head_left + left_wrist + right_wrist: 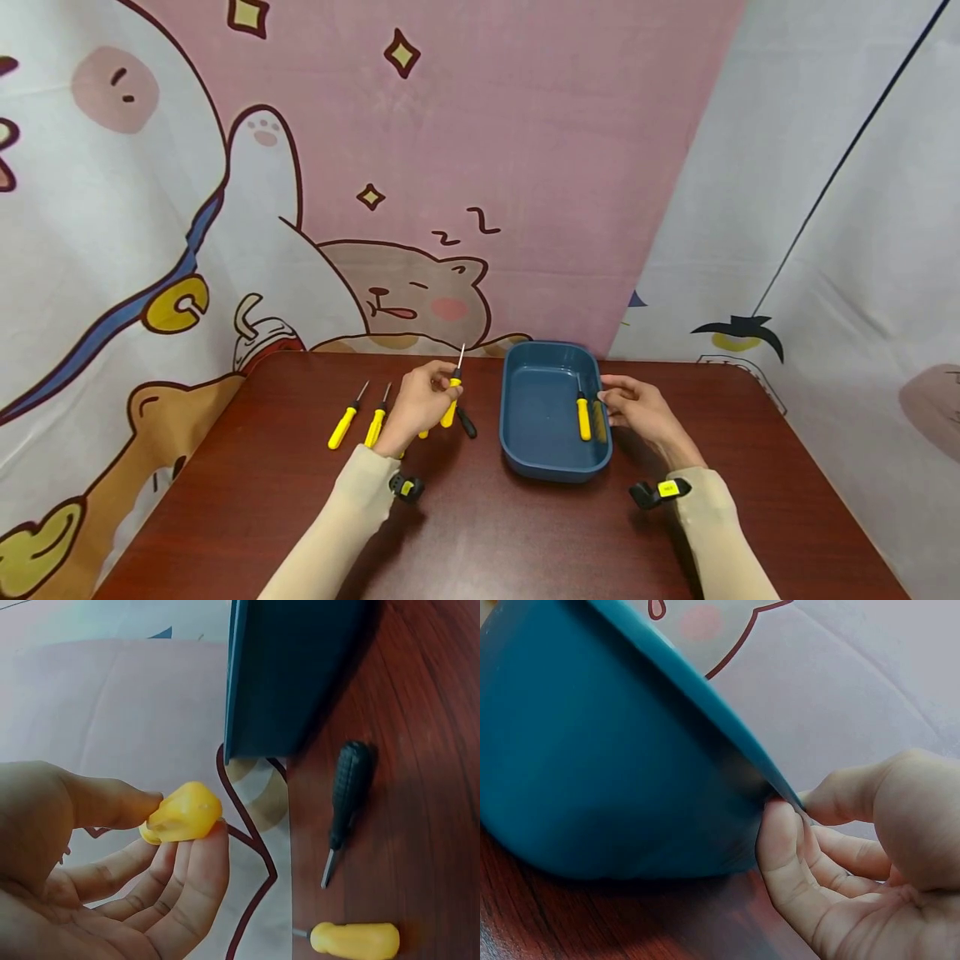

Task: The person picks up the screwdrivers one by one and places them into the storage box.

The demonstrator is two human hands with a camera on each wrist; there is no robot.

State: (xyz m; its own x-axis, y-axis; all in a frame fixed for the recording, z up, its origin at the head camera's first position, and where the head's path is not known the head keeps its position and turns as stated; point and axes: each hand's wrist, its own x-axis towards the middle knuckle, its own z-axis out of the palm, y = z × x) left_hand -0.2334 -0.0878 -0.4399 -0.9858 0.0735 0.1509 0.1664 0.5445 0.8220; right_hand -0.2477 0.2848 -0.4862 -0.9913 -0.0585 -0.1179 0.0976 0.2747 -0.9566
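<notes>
My left hand [422, 402] pinches a yellow-handled screwdriver [449, 413] between thumb and fingers, raised over the table with its shaft pointing up and away. In the left wrist view the handle [189, 811] is seen end-on and its shaft is hidden. On the other side, my right hand [643, 412] grips the right rim of a deep blue bin [536, 433]. Its thumb and fingers pinch the bin's edge [735, 731] in the right wrist view. One yellow-handled screwdriver [583, 419] lies inside the bin, near the right wall.
Left of the bin lies a black-handled screwdriver [467, 423]. Yellow-handled screwdrivers lie farther left, one [342, 427] at the end and another [375, 428] beside my left wrist. More yellow shows under that hand. A printed cloth [555, 167] hangs behind the brown table [480, 542].
</notes>
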